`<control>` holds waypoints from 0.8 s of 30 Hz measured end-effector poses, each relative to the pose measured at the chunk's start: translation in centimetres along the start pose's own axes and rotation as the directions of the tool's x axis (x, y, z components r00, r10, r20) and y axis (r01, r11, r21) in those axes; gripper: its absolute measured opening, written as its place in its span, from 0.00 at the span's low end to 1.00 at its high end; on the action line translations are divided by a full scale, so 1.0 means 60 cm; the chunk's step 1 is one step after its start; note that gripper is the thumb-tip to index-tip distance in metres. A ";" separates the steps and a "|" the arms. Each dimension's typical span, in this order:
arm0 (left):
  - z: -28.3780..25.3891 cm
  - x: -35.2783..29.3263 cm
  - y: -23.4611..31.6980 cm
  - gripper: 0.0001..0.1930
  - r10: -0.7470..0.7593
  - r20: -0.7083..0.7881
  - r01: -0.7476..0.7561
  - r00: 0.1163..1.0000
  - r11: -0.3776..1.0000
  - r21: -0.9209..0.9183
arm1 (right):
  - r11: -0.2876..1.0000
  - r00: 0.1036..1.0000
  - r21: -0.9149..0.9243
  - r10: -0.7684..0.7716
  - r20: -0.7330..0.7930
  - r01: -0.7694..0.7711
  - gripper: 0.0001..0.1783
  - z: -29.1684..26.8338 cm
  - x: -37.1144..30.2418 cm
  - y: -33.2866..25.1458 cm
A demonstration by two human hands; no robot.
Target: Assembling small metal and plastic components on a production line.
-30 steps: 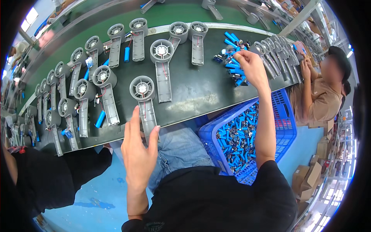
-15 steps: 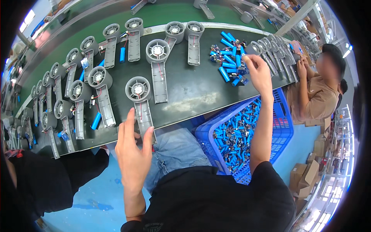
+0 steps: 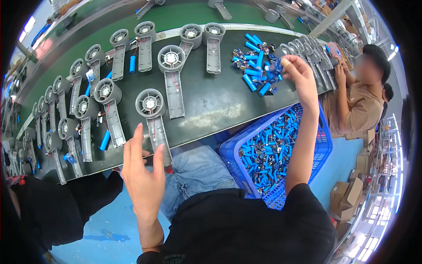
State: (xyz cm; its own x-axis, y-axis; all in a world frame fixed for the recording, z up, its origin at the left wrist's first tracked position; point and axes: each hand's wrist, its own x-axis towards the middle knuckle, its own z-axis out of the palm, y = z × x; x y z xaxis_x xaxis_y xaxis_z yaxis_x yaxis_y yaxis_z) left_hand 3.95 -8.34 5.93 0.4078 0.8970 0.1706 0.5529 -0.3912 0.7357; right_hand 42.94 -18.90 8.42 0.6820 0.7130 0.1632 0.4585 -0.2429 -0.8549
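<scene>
A grey handheld fan housing (image 3: 150, 103) lies near the front edge of the table, its round fan end away from me and its hollow handle toward me. Next to that handle is my left hand (image 3: 143, 180), open, index finger stretched out and thumb apart over the handle. To the right, my right hand (image 3: 302, 78) is at the edge of a pile of blue cylindrical batteries (image 3: 249, 82) with small circuit boards. Its fingers are pinched together beside a blue circuit board (image 3: 277, 67); what they hold is hidden.
A blue plastic basket (image 3: 228, 152) full of batteries with boards stands right of my legs. More grey fan housings (image 3: 114, 121) lie in rows to the left, others (image 3: 314, 59) at far right. A person (image 3: 362, 97) works at right; a dark-clothed person (image 3: 48, 215) is at left.
My right hand has closed in on the battery pile's edge, its fingers curling more. Some batteries there have shifted. The view has swung slightly; my left hand stays by the same fan handle.
</scene>
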 end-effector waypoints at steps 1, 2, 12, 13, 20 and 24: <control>-0.002 0.001 0.001 0.27 0.028 -0.040 -0.027 0.999 0.999 0.019 | 0.998 0.999 0.034 -0.050 -0.012 0.051 0.11 0.002 0.004 -0.010; -0.003 0.003 0.002 0.27 0.027 -0.040 -0.027 0.999 0.999 0.021 | 0.996 0.997 -0.060 -0.068 -0.043 0.065 0.12 0.004 0.009 -0.017; -0.015 0.028 0.007 0.20 0.220 -0.194 -0.228 0.956 0.973 -0.020 | 0.787 0.966 0.615 -0.116 0.229 -0.052 0.15 0.083 -0.010 -0.106; -0.019 0.035 0.009 0.19 0.310 -0.238 -0.324 0.921 0.946 -0.022 | 0.722 0.939 0.681 -0.138 0.315 -0.122 0.16 0.104 -0.018 -0.115; -0.023 0.079 0.019 0.24 0.514 -0.265 -0.576 0.816 0.765 -0.288 | 0.565 0.729 0.708 -0.250 0.637 -0.424 0.19 0.245 -0.086 -0.171; -0.037 0.056 0.016 0.29 0.511 -0.329 -0.570 0.794 0.814 -0.110 | 0.508 0.747 0.744 -0.258 0.612 -0.434 0.09 0.301 -0.120 -0.194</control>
State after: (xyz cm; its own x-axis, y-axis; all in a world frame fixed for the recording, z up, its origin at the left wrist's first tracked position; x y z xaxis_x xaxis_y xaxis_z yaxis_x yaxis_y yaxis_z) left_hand 4.20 -5.25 8.66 0.3672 0.5801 0.7271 0.1376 -0.8070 0.5743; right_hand 22.41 -9.33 8.31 0.0427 0.9983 0.0406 -0.4874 0.0563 -0.8713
